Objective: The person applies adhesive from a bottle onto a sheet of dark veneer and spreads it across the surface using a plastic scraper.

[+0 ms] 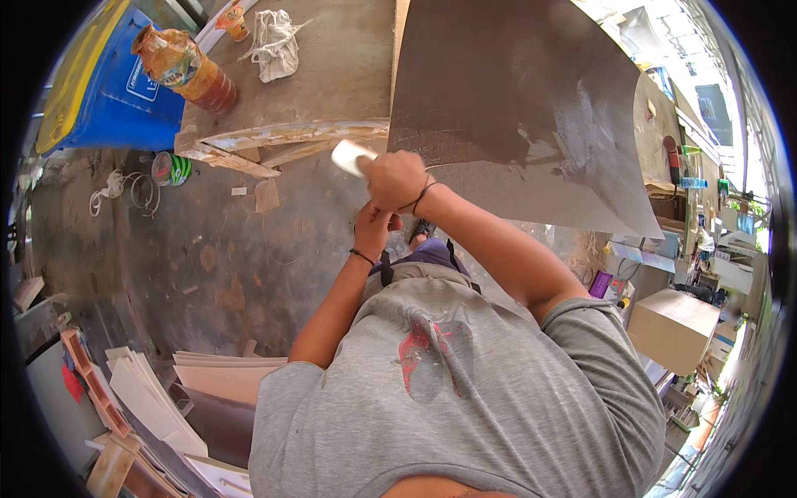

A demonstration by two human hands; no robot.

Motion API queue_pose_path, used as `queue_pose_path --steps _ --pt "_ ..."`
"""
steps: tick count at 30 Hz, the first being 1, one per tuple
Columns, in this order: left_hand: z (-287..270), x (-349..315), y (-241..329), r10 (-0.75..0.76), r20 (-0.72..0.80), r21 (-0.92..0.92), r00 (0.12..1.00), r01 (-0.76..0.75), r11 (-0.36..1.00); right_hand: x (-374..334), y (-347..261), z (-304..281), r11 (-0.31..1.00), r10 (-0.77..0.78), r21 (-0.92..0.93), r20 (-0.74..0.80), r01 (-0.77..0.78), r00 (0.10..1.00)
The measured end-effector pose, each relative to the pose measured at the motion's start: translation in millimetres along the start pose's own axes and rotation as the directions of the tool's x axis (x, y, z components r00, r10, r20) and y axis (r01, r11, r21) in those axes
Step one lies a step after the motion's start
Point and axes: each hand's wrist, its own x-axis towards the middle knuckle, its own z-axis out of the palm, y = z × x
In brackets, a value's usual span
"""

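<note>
My right hand (397, 178) is closed around a small white roll (353, 158), blurred, which sticks out to the left past the thumb; its exact kind is unclear. Just below it, my left hand (374, 228) is closed, its fingertips pinched together against the underside of the right hand; whatever they grip is hidden. Both hands are held in front of my waist, over the floor. To their right, a large dark brown sheet (498, 91) with whitish smears lies over a work surface, its near edge paler and hanging forward.
A wooden table (332, 75) ahead bears a stained bottle (187, 70), a small cup (233, 23) and a crumpled white bag (276, 46). Left of it stands a blue bin (137, 83). Stacked panels (154, 398) lean at lower left; a cardboard box (674, 330) is at right.
</note>
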Motion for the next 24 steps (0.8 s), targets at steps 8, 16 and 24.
queue_pose_path --steps 8,16,24 --pt "2.0 -0.3 11.4 -0.111 0.039 -0.161 0.993 0.115 0.980 -53.0 83.4 -56.4 0.929 0.369 0.117 -0.245 -0.351 0.896" --pt "-13.9 -7.9 4.9 -0.124 0.025 -0.359 0.992 0.124 0.925 -58.5 70.1 -14.3 0.967 0.252 -0.016 -0.087 -0.254 0.964" --pt "-76.9 3.9 -1.5 -0.114 -0.196 -0.336 0.974 0.042 0.941 -68.3 22.1 17.7 0.996 -0.053 -0.081 -0.048 0.049 0.997"
